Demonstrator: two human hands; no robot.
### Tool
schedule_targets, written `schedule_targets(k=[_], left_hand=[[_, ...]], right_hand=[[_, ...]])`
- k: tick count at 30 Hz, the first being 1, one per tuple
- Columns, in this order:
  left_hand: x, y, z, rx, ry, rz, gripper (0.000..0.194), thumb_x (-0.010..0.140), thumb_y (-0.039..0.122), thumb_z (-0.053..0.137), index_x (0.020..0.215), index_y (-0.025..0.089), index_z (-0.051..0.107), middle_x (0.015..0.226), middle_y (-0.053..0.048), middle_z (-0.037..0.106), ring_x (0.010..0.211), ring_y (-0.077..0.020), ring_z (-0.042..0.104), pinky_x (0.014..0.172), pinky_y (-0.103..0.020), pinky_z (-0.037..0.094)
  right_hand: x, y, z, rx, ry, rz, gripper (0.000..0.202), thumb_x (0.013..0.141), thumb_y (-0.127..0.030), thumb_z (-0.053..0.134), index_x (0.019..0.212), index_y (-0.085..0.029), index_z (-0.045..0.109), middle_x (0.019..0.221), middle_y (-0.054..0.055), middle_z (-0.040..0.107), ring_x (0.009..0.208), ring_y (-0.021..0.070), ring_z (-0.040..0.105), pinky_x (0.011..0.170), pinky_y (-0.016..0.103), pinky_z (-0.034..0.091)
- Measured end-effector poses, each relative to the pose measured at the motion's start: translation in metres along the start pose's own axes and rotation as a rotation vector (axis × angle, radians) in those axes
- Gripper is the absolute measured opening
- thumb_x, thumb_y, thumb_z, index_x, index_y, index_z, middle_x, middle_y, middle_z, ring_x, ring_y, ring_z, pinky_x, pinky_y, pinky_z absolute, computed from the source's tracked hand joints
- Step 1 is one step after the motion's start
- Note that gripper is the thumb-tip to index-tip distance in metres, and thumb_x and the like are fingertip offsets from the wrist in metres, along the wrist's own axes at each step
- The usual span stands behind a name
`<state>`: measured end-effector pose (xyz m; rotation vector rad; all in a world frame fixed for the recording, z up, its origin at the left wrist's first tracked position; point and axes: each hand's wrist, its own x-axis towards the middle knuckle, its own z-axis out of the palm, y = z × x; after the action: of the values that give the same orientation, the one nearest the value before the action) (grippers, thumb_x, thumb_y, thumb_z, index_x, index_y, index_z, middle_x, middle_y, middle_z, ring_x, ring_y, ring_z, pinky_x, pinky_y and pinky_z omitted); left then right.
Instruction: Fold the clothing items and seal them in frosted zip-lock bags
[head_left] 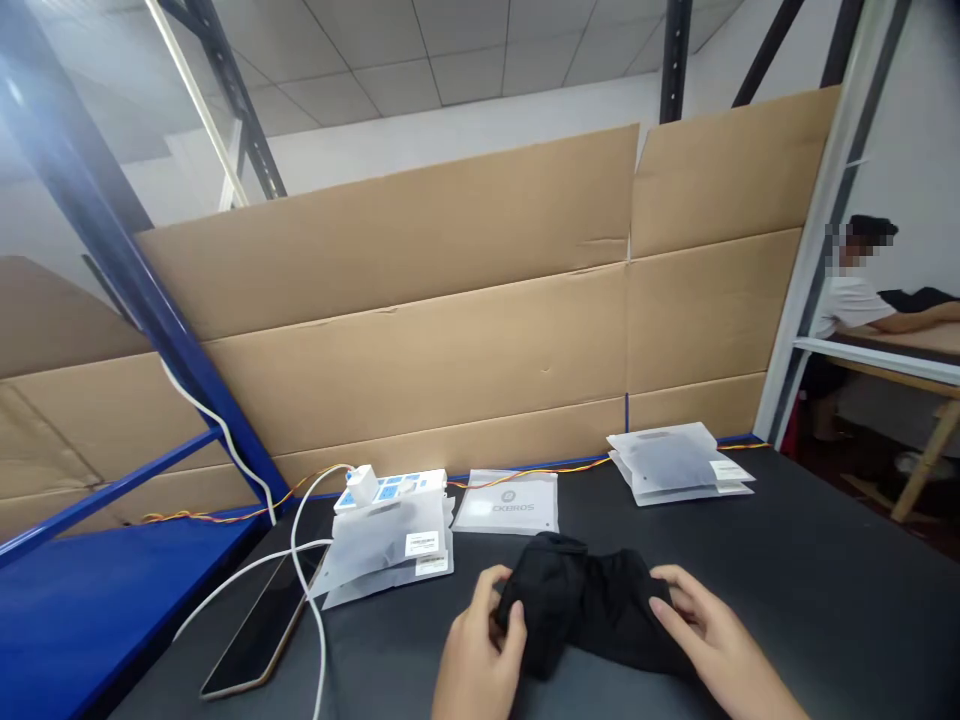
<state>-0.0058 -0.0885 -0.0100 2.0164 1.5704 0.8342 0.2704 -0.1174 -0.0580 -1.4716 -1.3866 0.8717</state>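
A bunched piece of black cloth [574, 605], perhaps a garment, lies on the black tabletop; its exact kind I cannot make out. My left hand [484, 645] pinches its left end between thumb and fingers. At the right end, my right hand [709, 640] grips the cloth's edge the same way. Just behind the cloth lies a flat frosted plastic bag [504, 503] with printed lettering. Stacked frosted bags [386, 550] with white labels sit to the left of my hands.
More frosted bags [675, 465] rest at the back right. At the left are a phone [259, 630], a white cable [313, 600] and a power strip [427, 482] with a plugged-in charger. Cardboard panels [450, 340] wall off the back. Another person [855, 295] is beyond the frame at far right.
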Motion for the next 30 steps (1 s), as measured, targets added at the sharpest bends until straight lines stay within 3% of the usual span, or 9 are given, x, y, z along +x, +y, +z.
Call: schedule_targets(k=[3, 6, 9, 14, 18, 21, 24, 27, 30], left_hand=[[-0.011, -0.029, -0.002, 0.196, 0.146, -0.095, 0.034, 0.095, 0.028, 0.038, 0.127, 0.022, 0.050, 0.077, -0.002, 0.065, 0.067, -0.0214, 0.064, 0.063, -0.029, 0.047], [-0.016, -0.033, 0.005, 0.326, 0.287, 0.071, 0.037, 0.095, 0.026, 0.038, 0.128, 0.022, 0.054, 0.111, -0.011, 0.064, 0.098, -0.0273, 0.063, 0.082, -0.038, 0.048], [-0.014, -0.014, 0.014, 0.333, 0.198, 0.254, 0.037, 0.091, 0.029, 0.049, 0.127, 0.026, 0.058, 0.119, -0.011, 0.061, 0.103, -0.0288, 0.060, 0.087, -0.041, 0.048], [-0.006, 0.003, 0.013, 0.237, 0.066, 0.219, 0.026, 0.081, 0.018, 0.058, 0.104, 0.026, 0.067, 0.100, -0.006, 0.066, 0.091, -0.0261, 0.063, 0.079, -0.035, 0.050], [-0.008, -0.038, -0.021, 0.041, 0.189, 0.063, 0.016, 0.091, 0.030, 0.049, 0.094, 0.023, 0.064, 0.092, -0.005, 0.068, 0.087, -0.0226, 0.066, 0.078, -0.030, 0.052], [-0.020, -0.078, -0.050, 0.173, 0.289, -0.088, 0.021, 0.089, 0.036, 0.051, 0.102, 0.024, 0.062, 0.099, -0.007, 0.069, 0.096, -0.0290, 0.066, 0.081, -0.038, 0.053], [-0.027, -0.095, -0.063, 0.326, 0.374, -0.040, 0.030, 0.091, 0.036, 0.048, 0.116, 0.024, 0.059, 0.115, -0.010, 0.064, 0.105, -0.0322, 0.061, 0.087, -0.046, 0.050], [-0.017, -0.079, -0.061, 0.326, 0.266, 0.079, 0.033, 0.093, 0.036, 0.049, 0.125, 0.027, 0.057, 0.123, -0.008, 0.060, 0.113, -0.0300, 0.056, 0.096, -0.048, 0.045], [-0.001, -0.051, -0.059, 0.297, 0.045, 0.102, 0.021, 0.092, 0.031, 0.053, 0.109, 0.028, 0.065, 0.108, -0.005, 0.066, 0.105, -0.0277, 0.058, 0.091, -0.046, 0.046]], right_hand=[[-0.002, -0.003, 0.003, -0.160, 0.049, -0.127, 0.028, 0.092, -0.049, 0.050, 0.106, -0.026, 0.055, 0.064, -0.005, 0.049, 0.061, 0.0160, 0.052, 0.058, 0.024, 0.044], [-0.004, -0.006, 0.006, -0.270, 0.076, -0.159, 0.025, 0.093, -0.047, 0.047, 0.106, -0.027, 0.053, 0.063, -0.006, 0.048, 0.058, 0.0162, 0.052, 0.057, 0.024, 0.043], [-0.004, -0.006, 0.007, -0.332, 0.101, -0.172, 0.024, 0.094, -0.046, 0.045, 0.107, -0.027, 0.051, 0.064, -0.005, 0.050, 0.059, 0.0168, 0.055, 0.060, 0.025, 0.045], [-0.002, 0.009, -0.001, -0.382, 0.153, -0.156, 0.026, 0.093, -0.048, 0.046, 0.107, -0.027, 0.051, 0.069, -0.002, 0.057, 0.066, 0.0189, 0.060, 0.066, 0.027, 0.047], [-0.001, 0.025, -0.011, -0.382, 0.178, -0.090, 0.025, 0.092, -0.051, 0.047, 0.099, -0.028, 0.053, 0.073, 0.001, 0.061, 0.070, 0.0213, 0.061, 0.068, 0.030, 0.048], [0.000, 0.030, -0.014, -0.386, 0.197, -0.071, 0.027, 0.090, -0.053, 0.048, 0.094, -0.028, 0.056, 0.078, 0.003, 0.063, 0.075, 0.0228, 0.061, 0.071, 0.031, 0.048], [0.002, 0.029, -0.014, -0.418, 0.191, -0.118, 0.027, 0.089, -0.053, 0.051, 0.088, -0.027, 0.059, 0.080, 0.003, 0.063, 0.078, 0.0239, 0.060, 0.073, 0.033, 0.048], [0.006, 0.024, -0.013, -0.432, 0.184, -0.128, 0.028, 0.088, -0.053, 0.053, 0.087, -0.026, 0.061, 0.077, 0.003, 0.061, 0.075, 0.0231, 0.059, 0.071, 0.032, 0.047], [0.006, 0.015, -0.015, -0.386, 0.191, -0.127, 0.030, 0.087, -0.053, 0.053, 0.090, -0.025, 0.064, 0.075, 0.003, 0.059, 0.072, 0.0218, 0.058, 0.068, 0.031, 0.047]])
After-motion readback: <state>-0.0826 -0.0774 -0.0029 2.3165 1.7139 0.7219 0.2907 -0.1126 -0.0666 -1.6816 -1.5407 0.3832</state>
